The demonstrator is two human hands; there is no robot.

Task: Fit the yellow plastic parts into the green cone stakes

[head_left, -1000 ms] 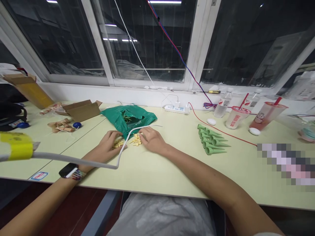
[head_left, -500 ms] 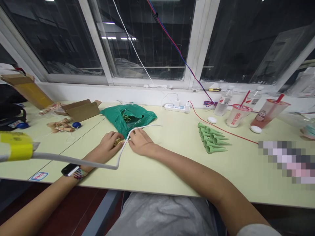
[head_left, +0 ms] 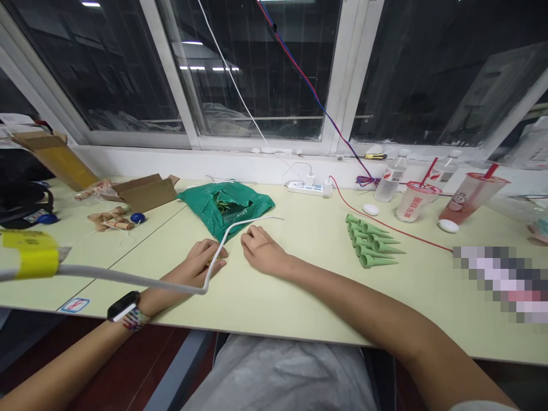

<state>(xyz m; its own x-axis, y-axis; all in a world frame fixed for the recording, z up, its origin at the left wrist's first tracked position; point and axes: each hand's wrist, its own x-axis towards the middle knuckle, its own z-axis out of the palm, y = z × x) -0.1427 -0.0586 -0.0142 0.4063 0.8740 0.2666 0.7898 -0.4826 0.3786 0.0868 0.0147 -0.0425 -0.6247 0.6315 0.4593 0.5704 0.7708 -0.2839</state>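
My left hand point(head_left: 200, 262) is closed over something small and yellowish on the table, mostly hidden under its fingers. To its right, my right hand point(head_left: 262, 250) rests on the tabletop with its fingers curled in; whatever may be in it does not show. Just beyond both hands lies a green plastic bag point(head_left: 199, 201), torn open at the top, with green stems or strips visible inside. A stiff white cable point(head_left: 149, 281) crosses the view in front of my left hand and the bag.
Several green cones point(head_left: 371, 260) lie in rows on the right. Behind them stand a bottle point(head_left: 389, 181) and lidded cups point(head_left: 414, 202). A power strip point(head_left: 309, 189) sits by the window. At left are a cardboard box point(head_left: 149, 194) and wooden toys point(head_left: 107, 221) with a blue ball point(head_left: 137, 218).
My right hand has drawn away to the right from the bag and my left hand. My left hand has come slightly nearer and closed further over the yellowish thing, which showed more before.
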